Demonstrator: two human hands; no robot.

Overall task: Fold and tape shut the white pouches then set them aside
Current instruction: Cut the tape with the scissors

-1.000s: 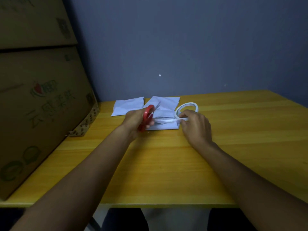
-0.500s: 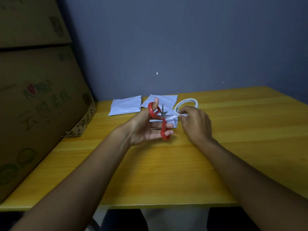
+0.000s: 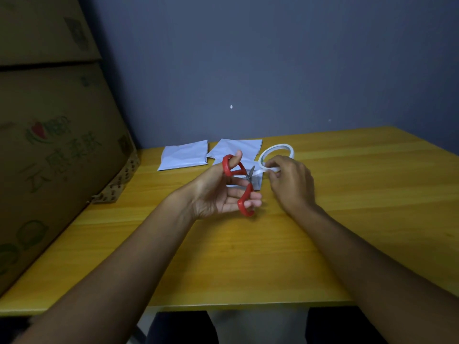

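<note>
Head view: left hand [image 3: 223, 192] gripping scissors [image 3: 242, 184], blades at tape strip [image 3: 260, 171] pinched by right hand [image 3: 290, 182] beside roll [image 3: 276, 155], pouch [image 3: 238, 155] just beyond; slack strip risks curling, sticking to blades.

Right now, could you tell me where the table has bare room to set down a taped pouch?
The table is bare right of the right hand and along the near edge. It is crowded at the back middle: two pouches, the tape roll and the scissors in the left hand. Boxes border the left.
</note>
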